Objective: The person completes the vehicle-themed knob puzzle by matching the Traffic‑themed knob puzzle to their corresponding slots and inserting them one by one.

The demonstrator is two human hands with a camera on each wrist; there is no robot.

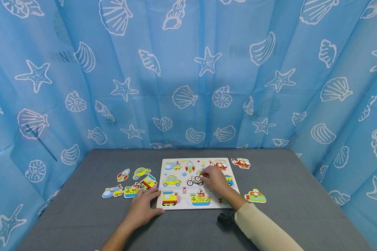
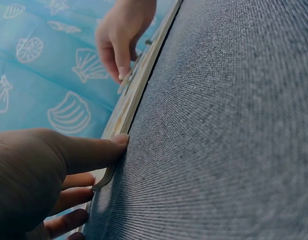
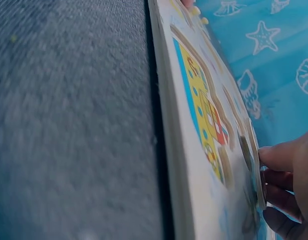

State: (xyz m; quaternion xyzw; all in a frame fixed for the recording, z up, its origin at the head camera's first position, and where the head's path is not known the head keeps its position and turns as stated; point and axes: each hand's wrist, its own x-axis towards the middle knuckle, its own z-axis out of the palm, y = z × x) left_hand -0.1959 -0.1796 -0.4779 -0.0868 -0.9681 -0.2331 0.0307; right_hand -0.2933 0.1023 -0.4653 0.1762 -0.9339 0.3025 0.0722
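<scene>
A white wooden puzzle board (image 1: 182, 188) printed with vehicles lies on the grey table. My right hand (image 1: 214, 179) is over its middle and pinches a bicycle puzzle piece (image 1: 193, 181) between thumb and fingers. In the right wrist view, the edge of that piece (image 3: 255, 167) shows at the fingertips, close to the board's face. My left hand (image 1: 143, 206) rests at the board's near left corner, thumb against the front edge and the other fingers spread along the left side. Part of the board's right side is hidden under my right hand and forearm.
Left of the board lie puzzle pieces: a rocket (image 1: 123, 175), a car (image 1: 141, 172), a train (image 1: 149, 181), a ship (image 1: 132, 190) and an airplane (image 1: 112, 191). To the right are a helicopter (image 1: 241, 163) and a submarine (image 1: 255, 196). A blue shell-print curtain (image 1: 188, 69) hangs behind.
</scene>
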